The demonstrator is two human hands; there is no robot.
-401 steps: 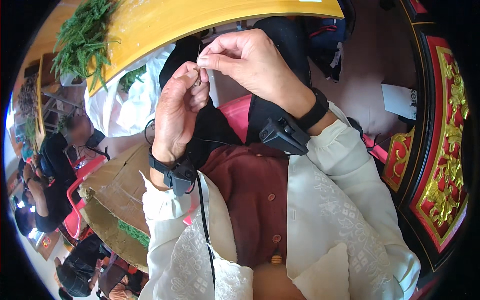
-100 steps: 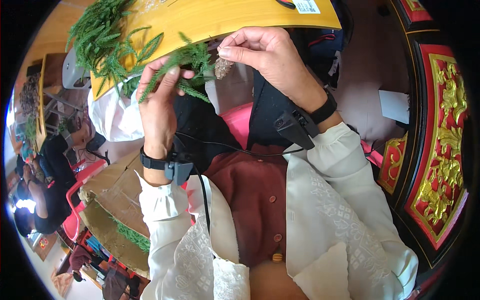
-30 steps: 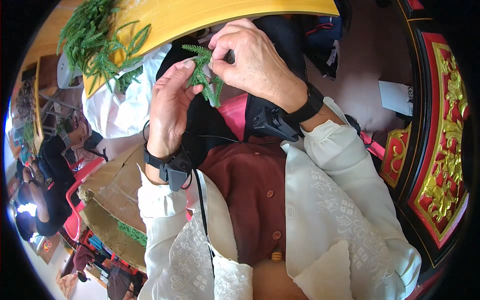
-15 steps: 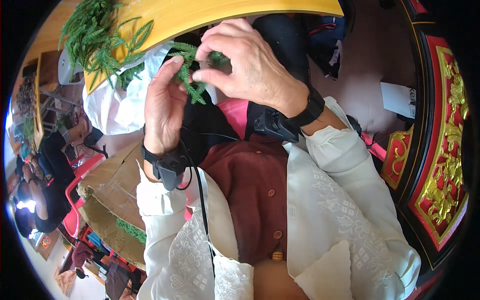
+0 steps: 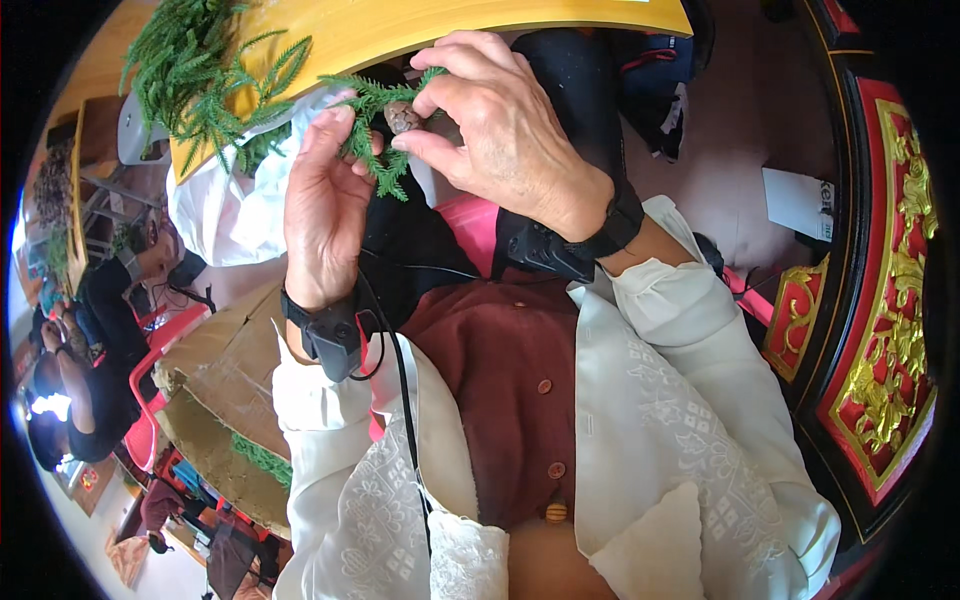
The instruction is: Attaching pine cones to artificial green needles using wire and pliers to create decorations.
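Observation:
My left hand (image 5: 328, 205) pinches a green artificial pine sprig (image 5: 388, 182) between thumb and fingers, its needled branches spreading toward the right hand. A small brown pine cone (image 5: 402, 117) sits among the branches. My right hand (image 5: 510, 135) has its thumb and forefinger closed on the cone from the right, with the other fingers curled above. Part of the sprig passes behind the right fingers and is hidden. Both hands are above my lap, just off the near edge of the yellow table (image 5: 400, 30).
More green sprigs (image 5: 185, 85) lie heaped at the table's left, overhanging its edge. Below hangs a white plastic bag (image 5: 225, 220). A cardboard box (image 5: 225, 350) stands at my left beside a red chair (image 5: 145, 430). Rightward is a red-and-gold carved panel (image 5: 890, 290). People sit far left.
The pine cone now shows between my right thumb and forefinger, where it was hidden before. The sprig has turned slightly, and the left hand has hardly moved.

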